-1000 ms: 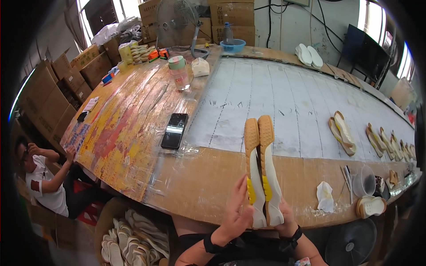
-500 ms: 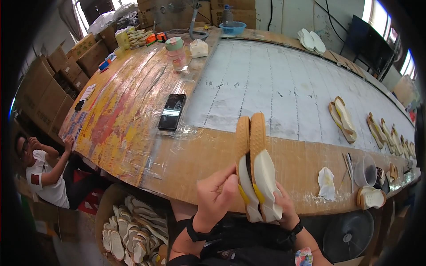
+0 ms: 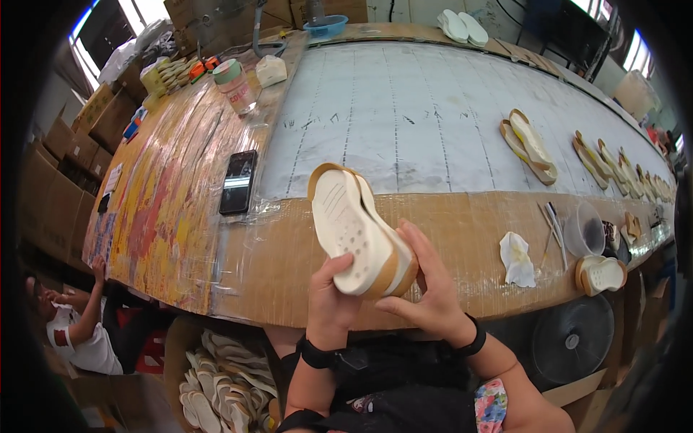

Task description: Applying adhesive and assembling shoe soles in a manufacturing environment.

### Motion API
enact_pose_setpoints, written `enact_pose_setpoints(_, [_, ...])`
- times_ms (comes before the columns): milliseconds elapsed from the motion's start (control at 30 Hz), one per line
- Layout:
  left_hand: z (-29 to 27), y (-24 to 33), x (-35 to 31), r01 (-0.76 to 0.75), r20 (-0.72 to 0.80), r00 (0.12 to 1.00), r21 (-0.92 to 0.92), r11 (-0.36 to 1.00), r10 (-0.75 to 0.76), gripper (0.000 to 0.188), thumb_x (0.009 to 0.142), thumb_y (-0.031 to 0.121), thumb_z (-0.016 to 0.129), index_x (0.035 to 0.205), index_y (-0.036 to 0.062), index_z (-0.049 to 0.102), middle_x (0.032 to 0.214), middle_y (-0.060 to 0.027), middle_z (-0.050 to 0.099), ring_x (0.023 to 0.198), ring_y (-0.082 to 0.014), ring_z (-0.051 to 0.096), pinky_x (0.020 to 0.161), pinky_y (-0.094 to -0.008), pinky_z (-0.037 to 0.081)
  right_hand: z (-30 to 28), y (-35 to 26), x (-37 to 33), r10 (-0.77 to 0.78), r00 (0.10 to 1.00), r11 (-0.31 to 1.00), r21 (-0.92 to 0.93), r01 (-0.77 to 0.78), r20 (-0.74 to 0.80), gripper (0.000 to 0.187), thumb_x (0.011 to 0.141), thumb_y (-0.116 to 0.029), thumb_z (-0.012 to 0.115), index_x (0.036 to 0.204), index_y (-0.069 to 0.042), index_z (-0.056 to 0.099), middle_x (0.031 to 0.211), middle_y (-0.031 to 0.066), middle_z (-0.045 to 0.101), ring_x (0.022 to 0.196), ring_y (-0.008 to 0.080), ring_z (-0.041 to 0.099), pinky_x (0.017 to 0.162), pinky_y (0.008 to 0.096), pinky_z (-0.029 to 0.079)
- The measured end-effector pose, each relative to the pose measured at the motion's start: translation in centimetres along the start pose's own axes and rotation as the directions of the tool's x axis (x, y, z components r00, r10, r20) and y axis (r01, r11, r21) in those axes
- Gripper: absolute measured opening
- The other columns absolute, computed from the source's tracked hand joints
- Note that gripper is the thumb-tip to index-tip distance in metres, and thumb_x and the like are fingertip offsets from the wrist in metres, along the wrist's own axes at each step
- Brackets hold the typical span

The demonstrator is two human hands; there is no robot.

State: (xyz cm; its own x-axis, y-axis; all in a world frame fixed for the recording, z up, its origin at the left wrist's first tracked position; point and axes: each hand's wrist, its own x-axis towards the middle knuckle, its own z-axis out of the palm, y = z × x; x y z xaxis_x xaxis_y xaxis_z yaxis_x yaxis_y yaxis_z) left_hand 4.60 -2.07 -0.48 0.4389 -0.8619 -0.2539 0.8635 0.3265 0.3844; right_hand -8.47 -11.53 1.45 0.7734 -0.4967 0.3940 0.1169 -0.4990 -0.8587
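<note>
- Shoe soles (image 3: 359, 242), a cream and tan pair pressed together, are held above the workbench (image 3: 289, 252) near edge.
- Left hand (image 3: 328, 307) is clasped under them; right hand (image 3: 426, 292) is wrapped around their side.
- Finished pairs (image 3: 530, 144) are laid out to the right along the workbench; this pair is judged not yet placed.

Pair of cream shoe soles (image 3: 357, 234) with tan edging, pressed together, gripped from below by left hand (image 3: 328, 299) and right hand (image 3: 426, 289) above near edge of workbench (image 3: 289, 245). Black phone (image 3: 237, 182) flat on bench, left of soles. White rag (image 3: 517, 258) and clear cup (image 3: 586, 229) to right. Further sole pairs (image 3: 530, 144) along far right.
</note>
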Motion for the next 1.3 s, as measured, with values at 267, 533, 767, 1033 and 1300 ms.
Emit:
enact_pose_setpoints(267, [-4.0, -0.1, -1.0, -0.103, 0.261, 0.964, 0.231, 0.968, 0.040, 0.070, 0.065, 0.007, 0.062, 0.126, -0.0016, 0.029, 0.123, -0.0171, 0.041, 0.113, -0.0290, 0.043, 0.096, -0.0385, 0.036, 0.8, -0.2, -3.1, 0.099, 0.973, 0.937, 0.310, -0.161, 0.208, 0.097, 0.064, -0.021, 0.076, 0.133, 0.003, 0.013, 0.132, 0.0206, 0.030, 0.122, 0.0290, 0.033, 0.098, 0.0354, 0.030])
enact_pose_setpoints(533, [-4.6, 0.0, 0.0, -0.001, -0.032, 0.999, 0.231, 0.973, 0.009, 0.045, 0.078, 0.013, 0.054, 0.118, -0.0012, 0.041, 0.108, -0.0135, 0.055, 0.095, -0.0261, 0.056, 0.084, -0.0369, 0.046, -0.9, 2.4, -1.9, 0.140, 0.955, 0.917, 0.331, -0.224, 0.261, 0.077, 0.072, -0.023, 0.069, 0.132, -0.003, 0.025, 0.128, 0.0162, 0.038, 0.116, 0.0260, 0.040, 0.094, 0.0342, 0.035])
enact_pose_setpoints(767, [-4.9, 1.2, 1.4, -0.198, -0.119, 0.945, 0.537, 0.820, 0.306, 0.051, 0.069, -0.006, 0.056, 0.116, -0.0003, 0.040, 0.101, -0.0115, 0.054, 0.090, -0.0218, 0.055, 0.079, -0.0326, 0.045, -20.2, 15.9, 10.0, 0.586, 0.668, 0.700, 0.701, -0.132, -0.460, 0.027, 0.084, -0.027, 0.047, 0.101, -0.007, 0.051, 0.097, 0.0055, 0.057, 0.090, 0.0131, 0.053, 0.068, 0.0273, 0.042])
enact_pose_setpoints(1033, [-4.9, 1.1, 2.6, -0.120, -0.200, 0.917, 0.688, 0.715, 0.346, 0.047, 0.071, -0.001, 0.060, 0.114, -0.0004, 0.041, 0.099, -0.0114, 0.054, 0.086, -0.0201, 0.056, 0.075, -0.0309, 0.046, -30.3, 28.6, 9.1, 0.224, 0.151, 0.379, -0.057, -0.924, -0.963, 0.044, 0.075, -0.026, 0.051, 0.105, 0.005, 0.052, 0.094, 0.0238, 0.058, 0.093, 0.0328, 0.056, 0.077, 0.0400, 0.045])
enact_pose_setpoints(1300, [-5.2, 1.8, 2.9, -0.061, -0.219, 0.926, 0.717, 0.695, 0.306, 0.046, 0.072, 0.001, 0.062, 0.113, -0.0009, 0.041, 0.099, -0.0114, 0.055, 0.085, -0.0191, 0.056, 0.074, -0.0305, 0.047, -37.1, 29.6, 6.9, 0.321, 0.507, 0.304, -0.420, -0.855, -0.800, 0.039, 0.071, -0.025, 0.041, 0.090, 0.003, 0.062, 0.088, 0.0217, 0.061, 0.080, 0.0371, 0.059, 0.072, 0.0424, 0.045])
